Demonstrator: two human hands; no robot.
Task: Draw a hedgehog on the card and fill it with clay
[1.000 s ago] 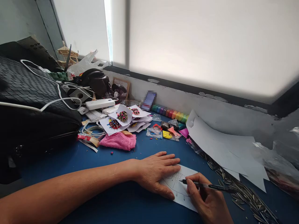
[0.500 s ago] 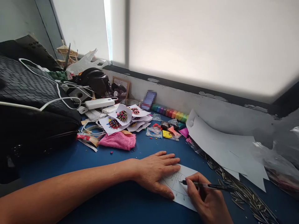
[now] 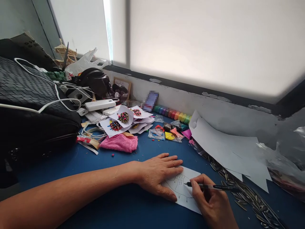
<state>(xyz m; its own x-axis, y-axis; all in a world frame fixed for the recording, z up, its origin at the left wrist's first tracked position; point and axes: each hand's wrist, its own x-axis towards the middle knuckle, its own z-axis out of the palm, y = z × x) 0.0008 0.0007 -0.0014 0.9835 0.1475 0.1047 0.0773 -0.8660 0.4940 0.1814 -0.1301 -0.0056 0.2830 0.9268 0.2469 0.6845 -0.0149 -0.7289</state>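
My left hand lies flat with fingers spread, pressing the left part of a small white paper onto the blue table. Between the thumb and fingers of my right hand is a black pen, its tip at the drawing. The drawing is in thin ink lines: a rounded animal shape with an eye, short legs and rows of small marks on its body. Part of the paper is hidden under both hands.
Sunflower seeds and large white sheets lie to the right. Farther back are a pink cloth, decorated paper cards, bagged clay and a row of coloured clay. A black woven bag stands at left.
The pen tip has shifted slightly right on the drawing, and more small marks show on the animal's body. My left hand stays flat on the paper. The view has moved a little.
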